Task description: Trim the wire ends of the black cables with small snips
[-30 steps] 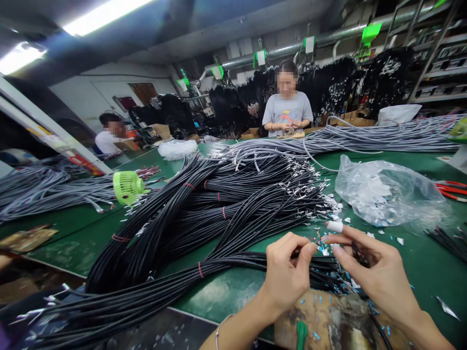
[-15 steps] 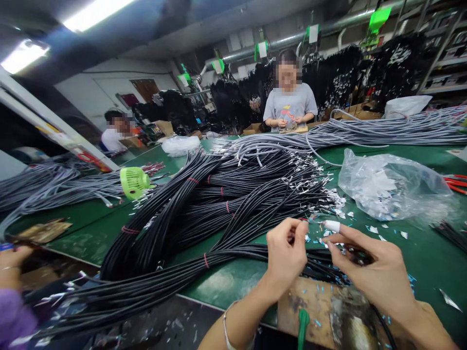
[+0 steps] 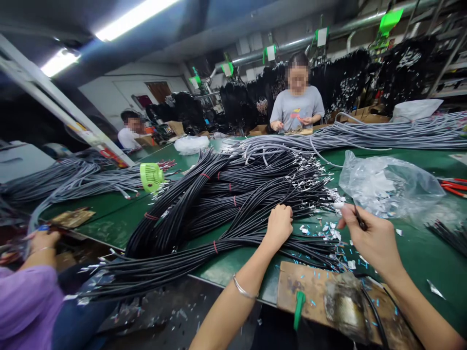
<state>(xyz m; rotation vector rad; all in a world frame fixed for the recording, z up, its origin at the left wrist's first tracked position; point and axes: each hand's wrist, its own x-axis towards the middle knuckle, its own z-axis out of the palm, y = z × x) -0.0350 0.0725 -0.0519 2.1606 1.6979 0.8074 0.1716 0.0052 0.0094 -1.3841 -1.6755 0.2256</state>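
Observation:
A big heap of black cables (image 3: 219, 204), tied in bundles with red bands, fans across the green table (image 3: 109, 218); their metal-tipped ends point right. My left hand (image 3: 279, 224) rests on the cables near those ends, fingers curled down; what it grips is hidden. My right hand (image 3: 370, 238) hovers to the right, pinching a thin dark cable (image 3: 359, 219), with a white cot on one fingertip. Small white and blue scraps (image 3: 328, 231) litter the table between my hands.
A clear plastic bag (image 3: 390, 184) lies right of the cable ends. Grey cables (image 3: 365, 133) run along the far side, a green fan (image 3: 151, 177) sits left. A worn board (image 3: 328, 296) is at the near edge. One person faces me; another in purple sits at left.
My hands have moved apart and forward: the left one dropped onto the black cables, the right one lifted its thin cable toward the bag. The view shifted right and back.

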